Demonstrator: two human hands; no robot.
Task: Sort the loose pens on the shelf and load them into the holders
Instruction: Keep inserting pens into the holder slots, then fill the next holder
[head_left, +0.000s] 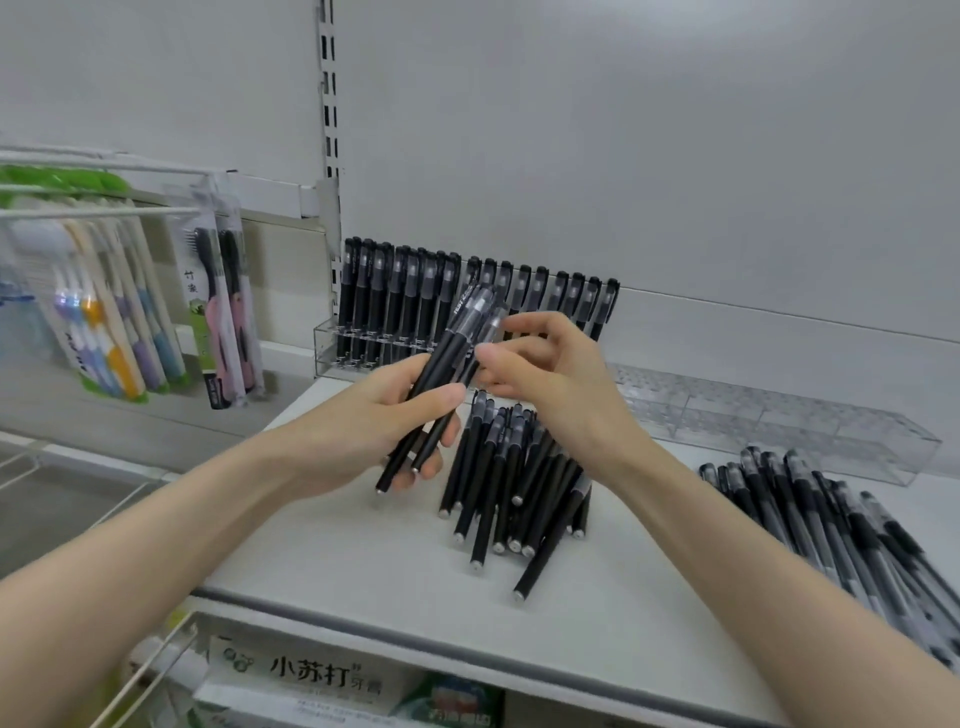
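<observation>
My left hand grips a small bundle of black pens above the white shelf. Thumb and fingers of my right hand pinch one pen of that bundle near its clear cap. A pile of loose black pens lies on the shelf just below my hands. A second pile of pens with clear barrels lies at the right. At the back, a clear holder carries a row of upright black pens. An empty clear holder sits to its right.
Packs of toothbrushes hang from wire hooks on the left, beside the shelf. Boxes of toothpaste stand on the shelf below. The shelf's front edge runs across the bottom. A slotted upright rises along the back wall.
</observation>
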